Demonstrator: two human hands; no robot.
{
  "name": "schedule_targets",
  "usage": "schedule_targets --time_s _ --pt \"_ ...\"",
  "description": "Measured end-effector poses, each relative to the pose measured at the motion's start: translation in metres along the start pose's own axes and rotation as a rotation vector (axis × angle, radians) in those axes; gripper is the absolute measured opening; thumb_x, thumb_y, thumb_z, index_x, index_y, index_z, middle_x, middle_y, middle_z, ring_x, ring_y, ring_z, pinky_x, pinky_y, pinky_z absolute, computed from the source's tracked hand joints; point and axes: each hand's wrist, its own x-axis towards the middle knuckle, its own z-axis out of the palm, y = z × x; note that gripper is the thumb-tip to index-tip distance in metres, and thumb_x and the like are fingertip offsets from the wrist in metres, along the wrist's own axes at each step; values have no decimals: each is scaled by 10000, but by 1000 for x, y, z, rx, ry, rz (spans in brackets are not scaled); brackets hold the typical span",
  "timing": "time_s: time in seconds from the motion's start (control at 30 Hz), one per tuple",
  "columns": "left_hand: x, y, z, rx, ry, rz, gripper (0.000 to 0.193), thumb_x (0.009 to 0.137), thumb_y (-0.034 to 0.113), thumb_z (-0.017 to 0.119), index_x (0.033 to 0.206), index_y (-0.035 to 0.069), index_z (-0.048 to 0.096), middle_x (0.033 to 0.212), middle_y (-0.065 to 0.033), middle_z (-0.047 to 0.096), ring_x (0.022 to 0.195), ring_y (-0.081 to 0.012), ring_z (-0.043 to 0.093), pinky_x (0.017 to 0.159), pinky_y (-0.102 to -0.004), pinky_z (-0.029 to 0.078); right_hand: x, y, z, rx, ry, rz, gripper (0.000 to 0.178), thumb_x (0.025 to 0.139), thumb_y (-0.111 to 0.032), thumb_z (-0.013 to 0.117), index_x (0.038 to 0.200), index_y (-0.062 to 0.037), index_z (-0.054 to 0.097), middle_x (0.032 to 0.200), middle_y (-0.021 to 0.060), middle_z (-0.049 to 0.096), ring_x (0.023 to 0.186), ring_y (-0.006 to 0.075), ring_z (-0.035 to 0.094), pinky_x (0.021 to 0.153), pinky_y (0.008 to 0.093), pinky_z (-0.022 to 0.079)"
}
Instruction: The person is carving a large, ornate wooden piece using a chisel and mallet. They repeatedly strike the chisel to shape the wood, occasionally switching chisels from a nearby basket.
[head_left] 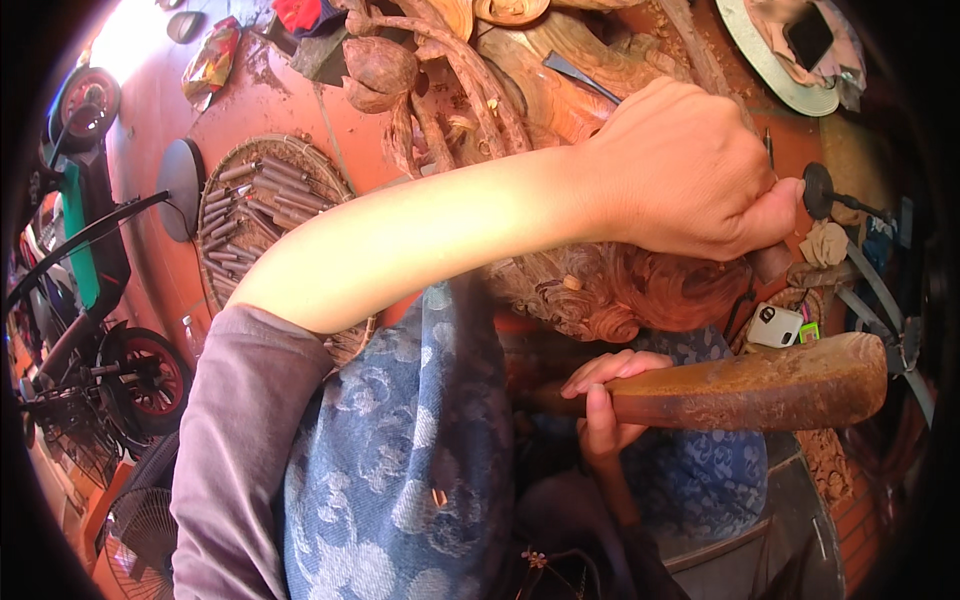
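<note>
My left hand [690, 165] reaches across the middle, fist closed round a chisel. The chisel's dark metal blade [580, 76] comes out at the far left side of the fist, over pale carved wood; its handle is mostly hidden in my fingers. Below, nearer to me, my right hand [610, 395] grips a wooden mallet [750, 388] by its narrow end, the thick worn head pointing right. Under and beyond my left forearm lies a large carved wood piece [560, 290] with curling grooves and a bud-like knob [380, 72]. Wood chips lie on it.
A round woven tray [330, 168] of several chisels sits on the tiled floor at left. Beyond stand a scooter [95, 235] and a fan [140, 545]. At right are a white phone-like device [775, 326], a black-based stand [818, 190] and a pale hat [770, 75] holding a phone [808, 40].
</note>
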Motion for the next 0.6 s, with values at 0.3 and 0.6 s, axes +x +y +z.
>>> schedule_targets --time_s 0.3,0.6 --pt "1 -6 3 32 -4 1 516 923 344 532 505 42 555 448 -157 478 435 -363 525 426 -451 391 -2 1 1 -277 40 108 269 828 89 589 1000 -2 403 728 87 562 581 154 588 625 275 507" --pt "-1 -6 -6 4 32 23 518 922 331 526 488 47 527 438 -151 456 415 -360 495 417 -437 382 -7 9 4 -265 120 64 278 837 65 592 1016 -14 394 707 91 557 566 165 577 610 280 487"
